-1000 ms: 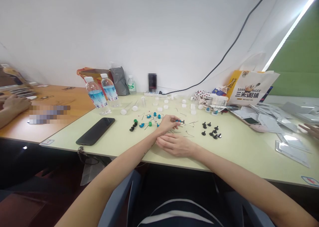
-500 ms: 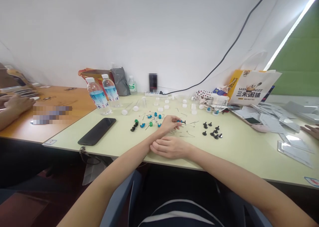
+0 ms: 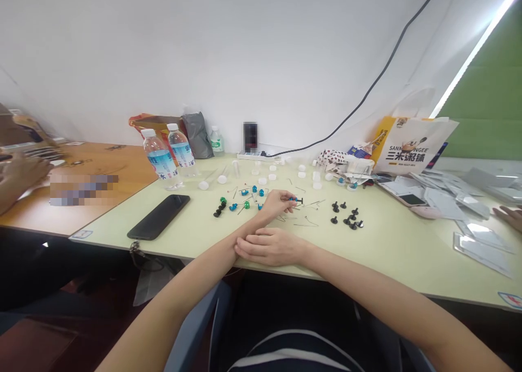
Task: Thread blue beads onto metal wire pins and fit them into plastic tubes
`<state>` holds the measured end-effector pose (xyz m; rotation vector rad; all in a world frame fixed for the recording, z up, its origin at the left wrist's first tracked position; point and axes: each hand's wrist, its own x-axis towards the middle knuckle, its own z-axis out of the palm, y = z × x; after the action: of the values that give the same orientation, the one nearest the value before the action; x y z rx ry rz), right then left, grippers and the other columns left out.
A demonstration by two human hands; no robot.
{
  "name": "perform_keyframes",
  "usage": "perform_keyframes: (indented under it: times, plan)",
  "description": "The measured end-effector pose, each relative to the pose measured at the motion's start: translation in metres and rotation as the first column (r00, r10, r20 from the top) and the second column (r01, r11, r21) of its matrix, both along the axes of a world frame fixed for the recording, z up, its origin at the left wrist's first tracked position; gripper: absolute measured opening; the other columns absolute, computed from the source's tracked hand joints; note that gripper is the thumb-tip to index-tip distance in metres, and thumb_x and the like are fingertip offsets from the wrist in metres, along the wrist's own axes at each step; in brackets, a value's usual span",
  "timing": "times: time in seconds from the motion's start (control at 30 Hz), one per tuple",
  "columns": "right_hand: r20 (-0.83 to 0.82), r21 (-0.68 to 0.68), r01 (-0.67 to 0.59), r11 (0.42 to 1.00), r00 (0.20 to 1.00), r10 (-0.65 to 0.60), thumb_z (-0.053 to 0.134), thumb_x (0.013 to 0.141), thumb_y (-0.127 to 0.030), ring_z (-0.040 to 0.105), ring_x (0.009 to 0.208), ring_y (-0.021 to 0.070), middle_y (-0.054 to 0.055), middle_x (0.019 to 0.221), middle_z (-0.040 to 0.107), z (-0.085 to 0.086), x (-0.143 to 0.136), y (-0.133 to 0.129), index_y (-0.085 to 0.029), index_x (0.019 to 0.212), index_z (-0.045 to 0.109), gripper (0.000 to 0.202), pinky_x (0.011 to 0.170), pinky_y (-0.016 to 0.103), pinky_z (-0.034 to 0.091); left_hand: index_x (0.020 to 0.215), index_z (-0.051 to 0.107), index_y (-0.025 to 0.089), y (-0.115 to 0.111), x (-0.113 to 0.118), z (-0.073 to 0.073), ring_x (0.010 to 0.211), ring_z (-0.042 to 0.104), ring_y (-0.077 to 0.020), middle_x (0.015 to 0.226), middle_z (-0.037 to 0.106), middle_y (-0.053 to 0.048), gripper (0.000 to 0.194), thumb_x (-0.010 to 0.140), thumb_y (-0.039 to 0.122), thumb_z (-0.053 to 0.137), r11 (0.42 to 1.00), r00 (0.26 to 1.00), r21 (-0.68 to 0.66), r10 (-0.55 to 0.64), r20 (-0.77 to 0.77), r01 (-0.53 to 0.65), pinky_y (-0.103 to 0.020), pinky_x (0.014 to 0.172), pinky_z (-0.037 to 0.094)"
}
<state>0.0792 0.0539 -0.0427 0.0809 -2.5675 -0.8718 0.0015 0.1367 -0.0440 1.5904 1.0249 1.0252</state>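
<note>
My left hand pinches a small blue and black part above the middle of the table. Nearer the front edge, my right hand rests with its fingertips at my left forearm; its fingers lie loosely side by side, and nothing shows in them. Blue pieces, a green piece and dark pieces are scattered left of my left hand. Thin metal wires lie beside it. To the right stand several black mushroom-shaped parts.
A black phone and two water bottles are on the left. White-capped clear tubes lie behind. Clear plates and a paper bag are at right. Other people's hands show at both sides.
My right hand has slid slightly left and toward me along my left forearm. My left hand stays nearly in place with the part. The person's hand at far left has shifted left.
</note>
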Motion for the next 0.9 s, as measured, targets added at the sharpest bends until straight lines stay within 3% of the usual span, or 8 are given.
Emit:
perform_keyframes:
  times: [0.13,0.3,0.57,0.77,0.9]
  plan:
    - [0.004,0.016,0.006,1.0,1.0,-0.006,0.032,0.094,-0.017,0.05,0.104,0.0125,0.007,0.122,0.054,0.0043,0.0009,-0.0023,-0.013,0.113,0.052,0.028,0.088,0.026,0.04,0.084,0.064,0.007,0.0018,-0.0016,-0.0023,0.048,0.058,-0.0103,0.056,0.062,-0.003,0.019,0.068,0.015,0.068,1.0,1.0,0.005,-0.004,0.012,0.004,-0.02,0.047,0.044]
    - [-0.023,-0.018,-0.02,1.0,1.0,0.019,0.032,0.094,-0.018,0.037,0.122,0.013,0.005,0.137,0.04,0.0059,-0.006,-0.0041,-0.018,0.125,0.044,0.033,0.096,0.027,0.036,0.084,0.064,0.007,-0.0011,-0.0022,0.0006,0.047,0.058,-0.0096,0.054,0.062,-0.003,0.019,0.068,0.015,0.068,1.0,1.0,0.007,-0.007,-0.006,0.007,-0.019,0.046,0.044]
    - [-0.007,-0.03,0.029,0.999,1.0,-0.03,0.032,0.094,-0.015,0.051,0.104,0.0117,0.009,0.122,0.054,0.0009,0.0011,-0.0011,-0.014,0.115,0.05,0.028,0.085,0.026,0.041,0.084,0.063,0.006,0.0019,-0.0034,0.0009,0.047,0.058,-0.0096,0.059,0.064,-0.004,0.018,0.068,0.013,0.067,1.0,0.999,-0.012,0.018,0.037,-0.018,-0.019,0.045,0.043]
    - [-0.007,-0.042,-0.021,0.999,1.0,0.021,0.031,0.094,-0.018,0.034,0.125,0.0131,0.004,0.14,0.037,0.0049,-0.005,-0.0036,-0.02,0.127,0.042,0.034,0.094,0.028,0.036,0.084,0.063,0.007,0.0036,-0.0056,-0.0021,0.05,0.059,-0.0106,0.059,0.064,-0.005,0.02,0.068,0.016,0.068,1.0,1.0,0.006,-0.004,0.031,0.004,-0.019,0.047,0.045]
    - [-0.002,-0.077,0.028,0.997,1.0,-0.029,0.03,0.094,-0.014,0.039,0.12,0.0124,0.006,0.14,0.038,0.0018,-0.0016,-0.0014,-0.017,0.128,0.041,0.036,0.087,0.027,0.04,0.085,0.063,0.007,0.0054,-0.0058,-0.004,0.05,0.059,-0.0107,0.061,0.064,-0.005,0.02,0.068,0.017,0.067,1.0,0.999,0.011,0.007,0.037,-0.008,-0.02,0.047,0.046]
